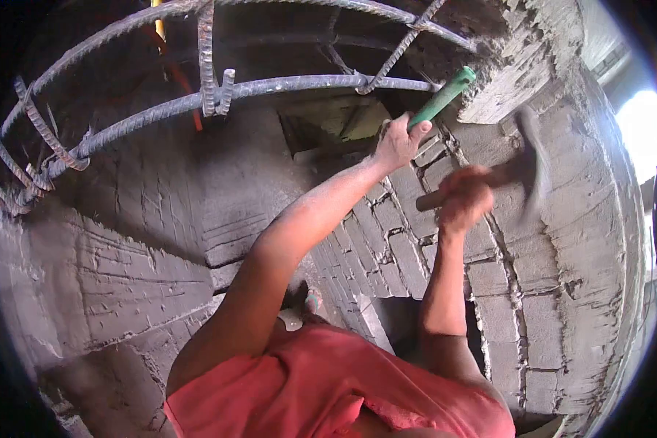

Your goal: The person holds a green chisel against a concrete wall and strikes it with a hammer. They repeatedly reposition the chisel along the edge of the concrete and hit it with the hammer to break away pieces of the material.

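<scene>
My left hand [399,143] is closed around a green chisel-like rod [447,93], which slants up and to the right. Its upper end overlaps the lower left edge of a rough concrete block [515,84] in this view; its lower end is hidden in my fist. Below and to the right, my right hand [466,202] grips a hammer [502,175] by its handle. The hammer's head is smeared by motion and appears in front of the brick wall, apart from the rod.
Curved ribbed steel bars [285,86] with tie rings cross the top. The brick wall [504,281] with mortar joints fills the right, with a dark opening [401,321] low in it. A rough plastered wall [135,270] stands at left. A foot [313,301] shows below.
</scene>
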Tool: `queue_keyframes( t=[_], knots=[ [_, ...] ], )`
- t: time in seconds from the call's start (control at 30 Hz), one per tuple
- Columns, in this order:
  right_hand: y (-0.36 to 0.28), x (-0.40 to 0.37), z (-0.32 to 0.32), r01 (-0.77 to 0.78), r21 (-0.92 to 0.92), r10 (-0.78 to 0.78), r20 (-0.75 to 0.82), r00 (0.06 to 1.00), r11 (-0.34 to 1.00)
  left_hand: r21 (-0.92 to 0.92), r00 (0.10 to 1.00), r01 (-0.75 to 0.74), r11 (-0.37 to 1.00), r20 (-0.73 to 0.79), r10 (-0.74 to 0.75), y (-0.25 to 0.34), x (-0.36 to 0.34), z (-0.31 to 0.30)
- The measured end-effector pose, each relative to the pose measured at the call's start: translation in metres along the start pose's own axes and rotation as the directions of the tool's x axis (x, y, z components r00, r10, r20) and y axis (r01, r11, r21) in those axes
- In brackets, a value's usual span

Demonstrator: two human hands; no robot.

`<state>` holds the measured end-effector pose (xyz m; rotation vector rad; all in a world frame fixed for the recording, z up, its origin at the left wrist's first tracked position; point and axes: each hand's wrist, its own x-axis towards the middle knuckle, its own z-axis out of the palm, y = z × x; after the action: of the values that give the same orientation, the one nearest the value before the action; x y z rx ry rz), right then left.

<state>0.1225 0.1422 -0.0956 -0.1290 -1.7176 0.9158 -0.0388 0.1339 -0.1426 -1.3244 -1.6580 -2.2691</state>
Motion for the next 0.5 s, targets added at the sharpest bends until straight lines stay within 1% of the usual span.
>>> queue_keyframes(
  t=[0.03, 0.1, 0.13, 0.17, 0.2, 0.23, 0.27, 0.3, 0.37, 0.4, 0.43, 0.47, 0.5],
  knots=[
    [-0.025, -0.002, 0.005, 0.087, 0.248, -0.08, -0.04, 0.996, 0.965, 0.004, 1.0, 0.004, 1.0, -0.001, -0.004, 0.004, -0.001, 0.0],
    [-0.033, -0.011, -0.001, 0.267, 0.279, -0.268, -0.033, 0.963, 0.923, 0.089, 0.999, 0.045, 0.995, 0.003, -0.046, 0.007, -0.001, 0.001],
    [-0.046, -0.012, 0.002, 0.282, 0.227, -0.288, -0.006, 0.958, 0.932, 0.127, 0.998, 0.053, 0.99, 0.008, -0.054, 0.007, -0.002, 0.001],
    [-0.041, -0.009, -0.001, 0.282, 0.225, -0.286, -0.014, 0.958, 0.933, 0.129, 0.998, 0.051, 0.99, 0.016, -0.053, 0.008, -0.002, 0.002],
    [-0.029, -0.001, -0.005, 0.449, -0.287, -0.428, 0.136, 0.893, 0.846, 0.124, 0.998, 0.054, 0.991, 0.007, -0.055, 0.009, -0.003, 0.001],
    [-0.013, 0.007, -0.009, 0.547, -0.683, -0.456, 0.337, 0.824, 0.484, 0.118, 0.998, 0.056, 0.991, -0.002, -0.056, 0.011, -0.003, 0.002],
    [0.027, 0.009, -0.012, 0.394, -0.636, -0.328, 0.225, 0.917, 0.663, 0.103, 1.0, 0.003, 0.995, -0.03, 0.0, 0.003, -0.002, 0.006],
    [0.017, 0.02, -0.008, -0.214, -0.461, 0.294, 0.107, 0.95, 0.861, 0.104, 0.999, 0.003, 0.995, -0.034, 0.001, -0.001, -0.004, 0.01],
    [-0.004, 0.013, -0.006, -0.147, -0.397, 0.201, 0.1, 0.974, 0.906, 0.218, 0.994, 0.012, 0.976, -0.106, 0.011, -0.001, -0.005, 0.011],
    [-0.002, 0.014, -0.002, -0.017, -0.25, 0.045, 0.108, 0.993, 0.968, 0.097, 0.995, -0.083, 0.992, -0.054, 0.088, -0.005, 0.001, 0.006],
    [-0.005, 0.002, -0.007, 0.093, -0.117, -0.084, 0.084, 0.993, 0.989, 0.092, 0.996, -0.071, 0.993, -0.05, 0.075, -0.003, -0.003, 0.007],
    [-0.035, -0.001, 0.004, 0.124, -0.074, -0.12, 0.063, 0.991, 0.99, 0.079, 0.998, -0.022, 0.997, -0.05, 0.026, 0.002, -0.005, 0.007],
    [-0.033, -0.002, 0.0, 0.29, -0.014, -0.288, 0.061, 0.956, 0.957, 0.069, 0.998, 0.016, 0.997, -0.055, -0.012, 0.008, -0.002, 0.004]
  ],
)
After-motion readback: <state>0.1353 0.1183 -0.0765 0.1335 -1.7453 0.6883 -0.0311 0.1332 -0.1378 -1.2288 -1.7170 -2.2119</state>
